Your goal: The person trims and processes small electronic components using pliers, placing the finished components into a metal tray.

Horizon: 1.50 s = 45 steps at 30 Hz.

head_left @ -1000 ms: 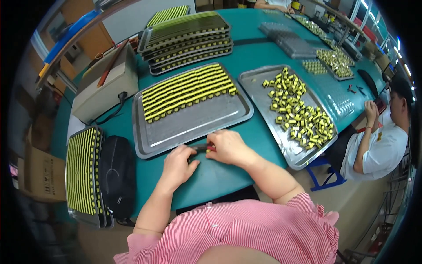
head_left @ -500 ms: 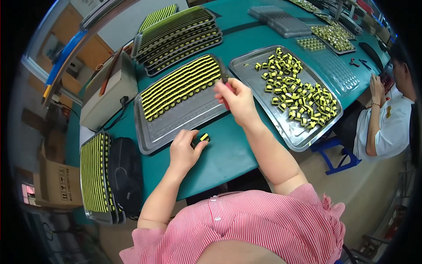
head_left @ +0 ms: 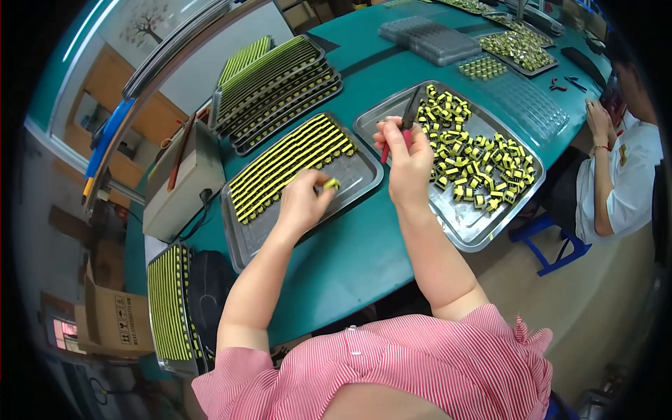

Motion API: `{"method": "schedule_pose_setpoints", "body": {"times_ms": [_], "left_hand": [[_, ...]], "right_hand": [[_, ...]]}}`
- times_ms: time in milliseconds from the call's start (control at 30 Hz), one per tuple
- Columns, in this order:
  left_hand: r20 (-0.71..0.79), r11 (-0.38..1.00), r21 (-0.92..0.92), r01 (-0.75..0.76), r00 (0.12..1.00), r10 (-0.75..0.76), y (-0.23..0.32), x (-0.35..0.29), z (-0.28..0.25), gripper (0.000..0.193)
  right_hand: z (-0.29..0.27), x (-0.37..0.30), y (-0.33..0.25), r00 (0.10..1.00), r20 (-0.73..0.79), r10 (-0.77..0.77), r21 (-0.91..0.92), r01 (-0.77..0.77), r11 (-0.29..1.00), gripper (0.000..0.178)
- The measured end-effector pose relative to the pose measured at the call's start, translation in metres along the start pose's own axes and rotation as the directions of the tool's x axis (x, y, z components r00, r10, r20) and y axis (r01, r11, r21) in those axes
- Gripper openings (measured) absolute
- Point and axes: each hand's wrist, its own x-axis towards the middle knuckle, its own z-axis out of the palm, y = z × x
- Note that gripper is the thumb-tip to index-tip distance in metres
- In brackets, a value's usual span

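Note:
My left hand point(head_left: 302, 204) is closed on a small black-and-yellow component point(head_left: 332, 184), pinched between thumb and fingers. It hovers over the near edge of a metal tray point(head_left: 250, 241) where similar components stand in tight rows point(head_left: 290, 164). My right hand point(head_left: 409, 164) grips red-handled pliers point(head_left: 407, 137), their dark tip pointing up and away from me. The tip's exact shape is hard to make out. Below and beside that hand is a second metal tray point(head_left: 465, 240), with a loose heap of the same components point(head_left: 483, 168).
Stacked trays of rowed components point(head_left: 280, 91) stand at the back left beside a beige box point(head_left: 183, 175). More filled trays point(head_left: 168, 301) and a black bag point(head_left: 210, 287) sit at the left edge. Clear plastic trays point(head_left: 437, 38) lie farther back. Another person point(head_left: 616, 168) sits at right.
My left hand has moved up and away from me, carrying a component from the near table edge to over the rows tray. The pliers have shifted right, toward the heap tray.

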Motion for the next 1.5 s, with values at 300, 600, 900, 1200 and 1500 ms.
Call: {"method": "schedule_pose_setpoints", "body": {"times_ms": [300,600,900,1200,1500], "left_hand": [[-0.077,0.978,0.175,0.111,0.992,-0.099,-0.031,0.051,0.057,0.021],[-0.177,0.957,0.288,0.013,0.983,0.040,-0.033,0.053,0.074,0.013],[-0.150,0.939,0.345,-0.011,0.986,0.067,-0.027,0.054,0.074,0.017],[-0.063,0.957,-0.289,0.039,0.996,-0.060,0.027,0.060,0.070,0.024],[0.073,0.869,-0.440,-0.226,0.956,0.285,0.061,0.089,0.112,0.032]], "right_hand": [[-0.001,0.000,0.007,0.999,0.020,-0.034,-0.146,0.037,0.989,0.014],[0.003,-0.001,0.002,0.998,0.031,0.056,-0.063,-0.054,0.997,0.016],[-0.002,0.003,0.003,0.961,0.071,0.267,0.238,-0.276,0.931,0.021],[0.010,-0.013,-0.006,0.996,0.076,0.053,0.150,-0.064,0.987,0.021],[0.012,-0.017,0.005,0.950,0.211,-0.228,0.158,0.197,0.967,0.020]]}}
